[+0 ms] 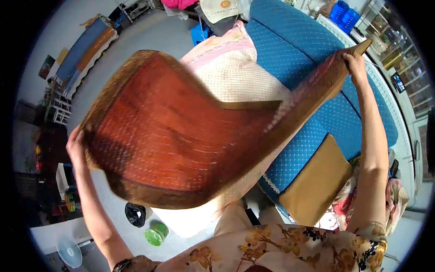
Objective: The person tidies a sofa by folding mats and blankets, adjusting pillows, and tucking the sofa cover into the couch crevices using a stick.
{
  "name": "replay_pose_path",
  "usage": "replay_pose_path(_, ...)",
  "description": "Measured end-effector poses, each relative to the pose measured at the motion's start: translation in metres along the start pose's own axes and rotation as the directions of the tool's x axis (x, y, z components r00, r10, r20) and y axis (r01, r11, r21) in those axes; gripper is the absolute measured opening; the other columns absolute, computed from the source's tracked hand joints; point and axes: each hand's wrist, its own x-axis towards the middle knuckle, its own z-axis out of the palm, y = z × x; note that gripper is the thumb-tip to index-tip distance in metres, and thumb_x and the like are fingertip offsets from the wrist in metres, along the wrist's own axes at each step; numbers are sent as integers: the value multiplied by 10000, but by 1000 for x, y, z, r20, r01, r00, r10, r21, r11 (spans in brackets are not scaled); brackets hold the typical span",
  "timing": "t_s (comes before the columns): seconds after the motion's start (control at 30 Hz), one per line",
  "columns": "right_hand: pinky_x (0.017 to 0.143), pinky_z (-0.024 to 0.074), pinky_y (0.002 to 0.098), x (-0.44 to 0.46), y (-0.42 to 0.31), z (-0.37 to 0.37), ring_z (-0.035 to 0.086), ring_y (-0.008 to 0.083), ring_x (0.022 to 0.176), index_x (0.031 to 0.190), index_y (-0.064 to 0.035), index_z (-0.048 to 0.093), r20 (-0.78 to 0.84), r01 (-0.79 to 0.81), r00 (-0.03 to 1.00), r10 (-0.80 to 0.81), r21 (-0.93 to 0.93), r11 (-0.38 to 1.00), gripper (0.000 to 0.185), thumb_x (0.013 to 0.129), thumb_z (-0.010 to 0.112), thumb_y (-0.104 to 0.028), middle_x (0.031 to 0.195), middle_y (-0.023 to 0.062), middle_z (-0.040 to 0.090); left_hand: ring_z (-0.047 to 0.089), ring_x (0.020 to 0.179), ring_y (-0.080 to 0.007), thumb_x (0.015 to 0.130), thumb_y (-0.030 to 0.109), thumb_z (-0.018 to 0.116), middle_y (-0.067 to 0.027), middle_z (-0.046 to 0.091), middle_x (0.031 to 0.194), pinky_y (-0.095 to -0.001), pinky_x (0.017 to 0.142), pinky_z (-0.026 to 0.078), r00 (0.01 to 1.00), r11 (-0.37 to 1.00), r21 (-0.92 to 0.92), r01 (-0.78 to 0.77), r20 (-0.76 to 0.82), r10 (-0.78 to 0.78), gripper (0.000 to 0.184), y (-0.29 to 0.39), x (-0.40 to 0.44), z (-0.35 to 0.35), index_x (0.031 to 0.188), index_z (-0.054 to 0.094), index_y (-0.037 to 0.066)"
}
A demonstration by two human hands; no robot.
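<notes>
Head: left hand (76, 144) and right hand (356, 65) hold a curved, gridded mat (158, 122).

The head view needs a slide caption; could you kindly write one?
A red mat sags between the left hand and right hand, blue sofa behind.

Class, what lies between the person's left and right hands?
In the head view, a brown-edged red mat fills that stretch, dipping in a curve, with the left hand and right hand gripping it.
</notes>
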Motion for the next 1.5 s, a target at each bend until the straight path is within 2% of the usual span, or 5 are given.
replay_pose_path(0.53, 532, 480, 330, -167, 275, 220, 546, 166, 606, 1144, -44, 491, 456, -785, 619, 639, 384, 486, 384, 805, 615, -174, 776, 55, 584, 541, 909, -234, 835, 135, 495, -111, 557, 1050, -348, 799, 466, 771, 813, -145, 564, -258, -582, 313, -404, -332, -75, 1121, 526, 11)
replay_pose_path(0.87, 721, 493, 396, -172, 316, 266, 582, 237, 857, 1174, -50, 505, 564, -876, 385, 730, -26, 482, 344, 838, 524, -123, 1017, 85, 604, 485, 1020, -239, 882, 227, 429, -70, 447, 1237, -416, 849, 434, -10, 196, -505, 840, -377, -926, 383, -414, -359, 42, 1262, 421, 181)
replay_pose_path(1.27, 558, 436, 296, -209, 481, 318, 501, 149, 592, 1058, -114, 553, 947, -973, 220, 236, 195, 123, 317, 844, 579, -347, 741, 31, 561, 445, 948, -205, 782, 330, 653, 15, 505, 1050, -369, 737, 431, -82, 30, -761, 648, -110, -991, 279, -440, -450, 121, 1009, 576, 187)
replay_pose_path(1.33, 556, 432, 268, -214, 470, 325, 509, 126, 627, 1092, -121, 557, 531, -973, 200, 823, 208, 102, 332, 838, 576, -334, 758, 28, 576, 438, 959, -197, 784, 307, 654, 22, 497, 1072, -358, 755, 437, -146, -7, -807, 590, -98, -984, 267, -458, -447, 132, 1009, 574, 189)
replay_pose_path(1.5, 826, 424, 333, -174, 445, 367, 488, 162, 1027, 1205, -153, 502, 713, -786, 601, 361, 448, 425, 511, 772, 630, -392, 1146, -11, 537, 553, 841, -208, 803, 258, 631, -35, 593, 933, -369, 723, 470, 328, 188, -789, 585, 18, -945, 275, -512, -490, 105, 1020, 573, 99)
